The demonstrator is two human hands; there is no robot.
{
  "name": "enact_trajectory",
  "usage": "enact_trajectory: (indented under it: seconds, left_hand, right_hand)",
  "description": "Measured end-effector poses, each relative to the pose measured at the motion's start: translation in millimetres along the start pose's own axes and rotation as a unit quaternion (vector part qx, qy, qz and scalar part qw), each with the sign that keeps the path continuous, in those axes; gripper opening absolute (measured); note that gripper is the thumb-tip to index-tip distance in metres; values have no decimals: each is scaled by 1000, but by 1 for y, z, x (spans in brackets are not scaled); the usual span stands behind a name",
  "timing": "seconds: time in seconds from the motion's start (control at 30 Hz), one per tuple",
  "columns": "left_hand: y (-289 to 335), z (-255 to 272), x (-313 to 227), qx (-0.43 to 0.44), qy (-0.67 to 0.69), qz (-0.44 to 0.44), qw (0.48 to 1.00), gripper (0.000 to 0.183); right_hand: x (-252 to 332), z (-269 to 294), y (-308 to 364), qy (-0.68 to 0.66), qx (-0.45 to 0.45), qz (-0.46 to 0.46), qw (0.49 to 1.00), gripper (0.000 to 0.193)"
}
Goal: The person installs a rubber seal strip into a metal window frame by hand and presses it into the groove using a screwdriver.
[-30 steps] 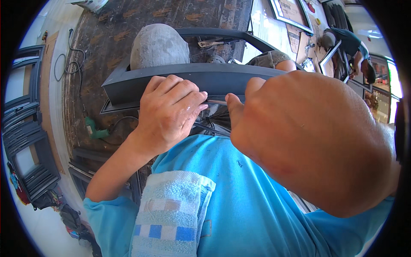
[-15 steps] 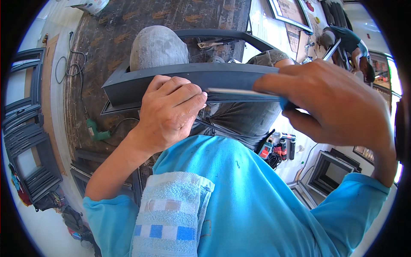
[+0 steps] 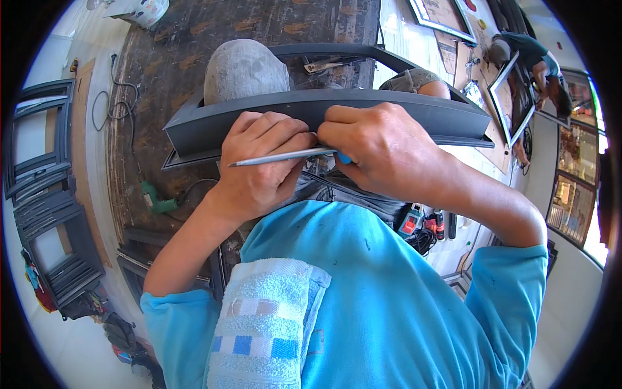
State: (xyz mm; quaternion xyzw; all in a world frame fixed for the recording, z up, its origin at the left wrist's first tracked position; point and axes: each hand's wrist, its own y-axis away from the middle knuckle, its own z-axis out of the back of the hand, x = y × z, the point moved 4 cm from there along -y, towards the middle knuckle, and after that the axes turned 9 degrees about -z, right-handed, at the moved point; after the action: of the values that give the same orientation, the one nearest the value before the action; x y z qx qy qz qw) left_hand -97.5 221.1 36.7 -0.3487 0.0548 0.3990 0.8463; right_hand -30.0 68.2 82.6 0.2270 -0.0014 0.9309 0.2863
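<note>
L hand [image 3: 259, 165] clenched on dark grey frame [image 3: 414, 110] edge; R hand [image 3: 382, 152] grips thin metal rod w/ blue handle [image 3: 285, 156], laid across L fingers [image 3: 275, 133].

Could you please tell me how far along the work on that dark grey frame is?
Done: the dark grey moulded frame looks assembled and painted. In hand: the left hand steadies its near rail while the right hand holds a thin silver blade tool against it. What is left cannot be told.
</note>
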Motion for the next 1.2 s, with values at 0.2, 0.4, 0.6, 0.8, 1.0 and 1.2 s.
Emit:
enact_trajectory:
  seconds: [0.2, 0.4, 0.6, 0.8, 1.0, 1.2]
  left_hand:
    - [2, 1, -6, -33, -54, -55, 996, 29]
    - [-13, 0, -24, 10, -116, 2, 993, 23]
    - [-18, -17, -17, -21, -35, 51, 998, 18]
    - [-17, -14, -19, -1, -104, -35, 994, 17]
    - [-25, -21, -20, -18, -52, 34, 998, 17]
    - [-32, -13, -16, 40, -44, 4, 998, 20]
  right_hand:
    - [8, -4, 5, 15, -5, 41, 999, 16]
    - [-25, 49, 24, -67, 68, -104, 990, 31]
    - [-45, 79, 72, -40, 72, -103, 991, 50]
    - [-25, 84, 85, -5, 154, -96, 983, 53]
    - [-31, 90, 91, 91, 155, -115, 977, 47]
    - [-28, 93, 95, 101, 107, -90, 985, 40]
